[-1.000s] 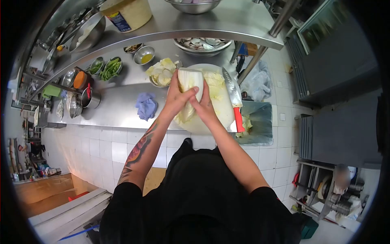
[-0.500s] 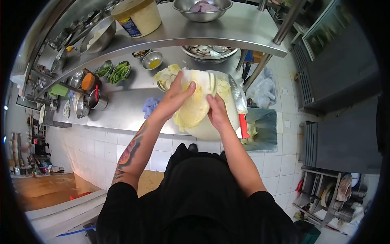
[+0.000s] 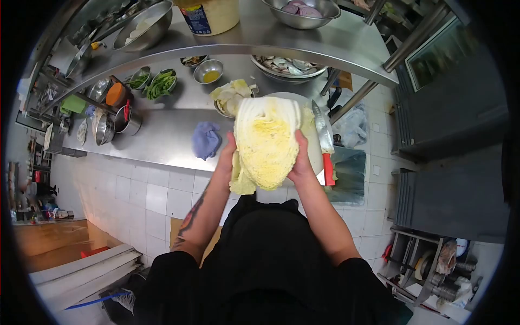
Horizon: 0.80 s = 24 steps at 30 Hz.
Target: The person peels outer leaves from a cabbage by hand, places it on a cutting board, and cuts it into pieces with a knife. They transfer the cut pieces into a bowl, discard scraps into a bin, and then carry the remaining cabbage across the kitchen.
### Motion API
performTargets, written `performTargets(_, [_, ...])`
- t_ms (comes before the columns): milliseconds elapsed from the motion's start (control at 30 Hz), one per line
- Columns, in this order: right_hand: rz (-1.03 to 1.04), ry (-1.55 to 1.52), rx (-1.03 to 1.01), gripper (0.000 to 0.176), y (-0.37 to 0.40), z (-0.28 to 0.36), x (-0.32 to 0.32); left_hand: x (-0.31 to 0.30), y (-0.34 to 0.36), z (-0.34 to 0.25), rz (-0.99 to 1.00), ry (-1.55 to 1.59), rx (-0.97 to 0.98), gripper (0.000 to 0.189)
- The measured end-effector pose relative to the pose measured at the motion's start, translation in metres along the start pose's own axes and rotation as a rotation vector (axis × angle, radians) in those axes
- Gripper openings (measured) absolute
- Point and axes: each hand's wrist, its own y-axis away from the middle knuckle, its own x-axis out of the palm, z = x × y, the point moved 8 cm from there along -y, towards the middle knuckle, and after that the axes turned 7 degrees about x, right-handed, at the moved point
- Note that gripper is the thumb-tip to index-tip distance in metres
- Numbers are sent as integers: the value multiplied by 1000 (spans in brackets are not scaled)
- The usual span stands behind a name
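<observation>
A pale yellow-white piece of napa cabbage (image 3: 266, 142) is held up in front of me, its layered cut side facing the camera. My left hand (image 3: 227, 154) grips its left edge, and my right hand (image 3: 301, 156) grips the right edge; the fingers behind it are hidden. Under and behind the cabbage lies a round white cutting board (image 3: 311, 142). A knife (image 3: 324, 135) with a red handle rests along the board's right side. Just beyond the cabbage, a bowl of cut cabbage leaves (image 3: 233, 94) stands on the steel counter.
A crumpled blue cloth (image 3: 206, 140) lies left of the cabbage. Bowls of green vegetables (image 3: 161, 84) and yellow liquid (image 3: 208, 72) stand farther back. A raised steel shelf (image 3: 244, 51) crosses above the counter. Right of the board is a lined bin (image 3: 351, 176).
The cabbage has turned so its cut face points toward me. My left hand has moved from its top down to the left edge; my right hand has shifted slightly right and lower.
</observation>
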Motion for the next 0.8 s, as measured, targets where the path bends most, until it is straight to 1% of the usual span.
performTargets(33, [-6,4,-2,78,0,-3,1,-1,5,10,-9,103,-2,93])
performTargets(67, [-60,134,19,80,-1,-8,0,-2,9,16,-20,206,-3,99])
performTargets(100, [-111,264,40,82,-1,-12,-1,-1,12,18,-20,211,-3,99])
performTargets(133, [-114,267,42,82,-2,-13,-1,-5,14,16,-58,155,46,106])
performTargets(167, [-136,453,16,73,-1,-12,0,-7,17,13,-94,98,94,113])
performTargets(200, [-160,638,-10,65,0,-9,-1,-3,22,12,-93,101,90,113])
performTargets(233, [-186,822,-37,57,1,-6,-1,16,28,10,61,204,43,117])
performTargets(267, [-206,977,-47,45,-4,-5,-10,31,35,9,216,306,-6,120])
performTargets(300, [-217,976,-50,45,1,-4,-8,27,39,11,220,310,-16,120])
performTargets(367, [-352,1434,-321,44,19,12,14,-14,40,13,17,142,104,123])
performTargets(400, [-342,1499,-410,48,26,16,14,-47,36,19,-31,175,163,115])
performTargets(433, [-345,1498,-406,48,32,20,0,-59,36,21,-33,177,159,115])
performTargets(500, [-508,1723,-797,50,67,48,-17,-82,40,22,-113,149,110,104])
performTargets(533, [-653,1871,-753,52,83,61,-31,-92,41,14,-116,152,110,104])
performTargets(567, [-801,2013,-702,54,99,72,-44,-107,40,7,-166,33,41,100])
performTargets(600, [-800,2013,-698,54,109,76,-58,-117,37,6,-214,-88,-31,96])
performTargets(633, [-857,2018,-505,55,112,75,-85,-103,31,-2,-217,-90,-34,96])
performTargets(667, [-913,2010,-311,58,115,71,-111,-88,24,-18,-190,-338,-27,95])
performTargets(700, [-921,2006,-310,58,116,74,-112,-66,16,-33,-155,-585,-18,94])
performTargets(733, [-904,1867,-143,61,112,73,-124,-42,6,-42,-121,-730,73,98])
performTargets(767, [-878,1721,17,64,109,68,-135,-28,-1,-37,-120,-732,71,98])
performTargets(800, [-875,1717,22,64,110,67,-141,-4,-7,-40,-13,-1182,222,102])
